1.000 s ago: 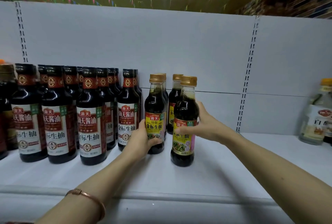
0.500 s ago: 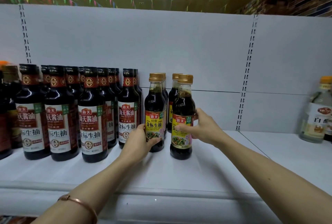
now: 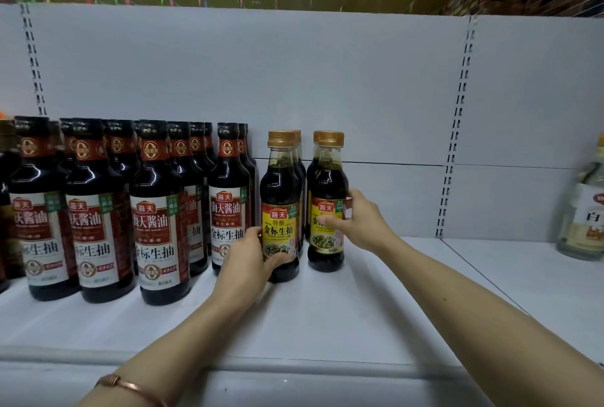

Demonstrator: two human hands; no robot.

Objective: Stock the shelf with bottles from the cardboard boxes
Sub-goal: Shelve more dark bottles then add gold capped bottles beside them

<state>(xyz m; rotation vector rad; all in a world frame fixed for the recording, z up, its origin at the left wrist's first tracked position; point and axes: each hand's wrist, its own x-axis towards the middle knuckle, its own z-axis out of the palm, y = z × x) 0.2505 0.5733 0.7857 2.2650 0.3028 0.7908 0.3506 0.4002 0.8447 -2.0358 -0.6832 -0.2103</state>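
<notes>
Bottles with gold caps stand upright on the white shelf (image 3: 327, 325), right of the dark-capped row (image 3: 157, 210). The left hand (image 3: 251, 259) grips the left bottle (image 3: 281, 210) low on its label; the right hand (image 3: 362, 223) grips the right bottle (image 3: 327, 204). I would slide both straight back against the bottles behind, labels facing forward, then let go gently.

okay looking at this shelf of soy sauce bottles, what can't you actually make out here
All in the head view:
- Gold-capped bottles behind the two front ones: front left gold-capped yellow-label bottle and front right gold-capped bottle hide all but their caps and shoulders, so count is unclear.
- Right bottle's label: right hand covers part.
- Pale clear bottle: cut by the right edge.
- Cardboard boxes: out of frame.
</notes>
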